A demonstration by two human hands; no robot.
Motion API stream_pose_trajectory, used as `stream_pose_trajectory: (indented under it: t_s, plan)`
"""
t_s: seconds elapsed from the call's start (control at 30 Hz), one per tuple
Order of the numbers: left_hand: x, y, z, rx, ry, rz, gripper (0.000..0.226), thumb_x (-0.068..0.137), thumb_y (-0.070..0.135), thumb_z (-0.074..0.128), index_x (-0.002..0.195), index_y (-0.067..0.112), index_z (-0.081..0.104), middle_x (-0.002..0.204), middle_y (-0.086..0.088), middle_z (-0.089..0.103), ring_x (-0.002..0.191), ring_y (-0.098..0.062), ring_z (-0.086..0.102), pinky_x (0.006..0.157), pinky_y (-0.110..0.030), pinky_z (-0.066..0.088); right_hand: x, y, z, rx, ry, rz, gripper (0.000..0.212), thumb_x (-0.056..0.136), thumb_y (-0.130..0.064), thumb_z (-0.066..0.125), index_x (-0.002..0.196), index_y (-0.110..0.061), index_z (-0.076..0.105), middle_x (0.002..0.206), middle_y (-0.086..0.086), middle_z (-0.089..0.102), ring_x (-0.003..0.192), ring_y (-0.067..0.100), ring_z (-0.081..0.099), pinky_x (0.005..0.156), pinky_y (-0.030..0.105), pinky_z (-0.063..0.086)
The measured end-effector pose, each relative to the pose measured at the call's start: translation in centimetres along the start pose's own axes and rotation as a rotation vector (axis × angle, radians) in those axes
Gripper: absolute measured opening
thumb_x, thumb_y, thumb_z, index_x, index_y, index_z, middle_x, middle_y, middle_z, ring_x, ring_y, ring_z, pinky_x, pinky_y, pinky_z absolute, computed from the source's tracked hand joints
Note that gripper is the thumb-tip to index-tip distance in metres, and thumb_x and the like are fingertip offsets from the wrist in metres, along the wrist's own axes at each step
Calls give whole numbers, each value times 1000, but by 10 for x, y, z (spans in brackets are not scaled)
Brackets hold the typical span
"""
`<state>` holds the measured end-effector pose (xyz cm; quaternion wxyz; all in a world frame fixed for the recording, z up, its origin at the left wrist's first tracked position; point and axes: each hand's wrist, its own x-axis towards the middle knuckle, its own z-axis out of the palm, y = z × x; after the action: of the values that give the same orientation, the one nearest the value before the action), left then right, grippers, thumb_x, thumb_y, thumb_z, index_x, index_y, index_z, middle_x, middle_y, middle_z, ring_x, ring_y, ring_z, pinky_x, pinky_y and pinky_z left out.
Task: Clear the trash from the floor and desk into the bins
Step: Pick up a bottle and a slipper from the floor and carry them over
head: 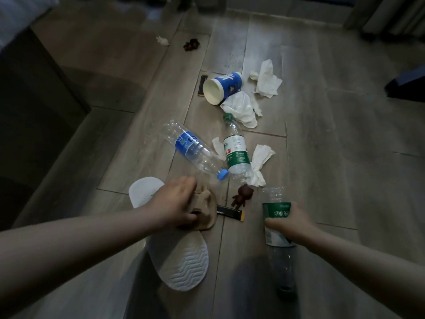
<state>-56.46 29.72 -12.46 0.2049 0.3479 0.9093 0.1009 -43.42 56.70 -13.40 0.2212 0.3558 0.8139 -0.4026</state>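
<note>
1. The left hand [177, 203], low in the centre of the frame, is curled over a brown crumpled wad [207, 208]; its fingers lie on top and its thumb presses the near edge, so it grips the wad
2. The wad lies over the upper end of a white slipper [181, 261], sole up; a second slipper [142, 192] shows just left of the hand
3. The right hand [288, 218], lower right of centre, is wrapped round the green label of a held bottle [274, 196]; the bottle's ribbed end points up the frame, and its lower end is dim and blurred
4. Between the hands lie a black sachet [230, 212] with a yellow tip, touching the wad, and a small brown bear figure [240, 195]
5. Just above the hands, mid-frame, a blue-label bottle [190, 148] and a green-label bottle [235, 149] lie on the grey floor [322, 146], close together at their lower ends
6. A twisted tissue [258, 164] lies against the right side of the green-label bottle
7. Above centre a blue paper cup [222, 88] lies on its side, mouth to the lower left, with a dark flat packet [202, 86] at its left
8. A large tissue [241, 109] touches the cup below it, and another tissue [268, 79] lies to its right
9. Near the top, left of centre, a small white scrap [162, 40] and a dark clump [191, 44] lie well apart from the rest
</note>
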Motion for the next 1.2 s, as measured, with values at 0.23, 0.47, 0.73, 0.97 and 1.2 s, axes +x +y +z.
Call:
stream_pose_trajectory:
  t_s: [0.23,0.47,0.73,0.97,1.2]
  plan:
    - [9,31,7,5,-124,197,72,69,49,72,129,22,41,122,4,41,111,-14,41,92,-24,36,11,22,-14,-47,231,115,70,63,-31,82,117,-10,44,93,5,55,76,20,56,58,29,42]
    - [32,45,23,167,-229,232,87,62,55,73,133,20,38,135,-4,29,121,-22,31,104,-34,34,12,31,-12,-45,253,85,72,60,-32,80,116,-13,40,100,8,54,85,26,58,74,42,54]
    - [35,56,26,118,-213,357,78,64,53,76,126,25,39,122,1,40,103,-14,36,87,-26,36,9,33,-8,-32,310,52,72,59,-39,79,115,-16,40,102,7,54,86,26,57,75,43,53]
    - [25,65,33,241,-247,489,97,68,55,72,146,22,24,141,0,29,121,-18,30,103,-33,36,7,32,-7,-61,329,34,70,62,-41,77,116,-16,41,103,6,54,86,26,56,71,36,49]
    - [25,67,44,196,-264,333,87,67,54,74,139,38,27,146,-4,16,129,-27,24,106,-40,33,7,29,-8,-53,317,41,73,64,-41,77,121,-17,39,106,7,54,89,27,56,72,35,47]
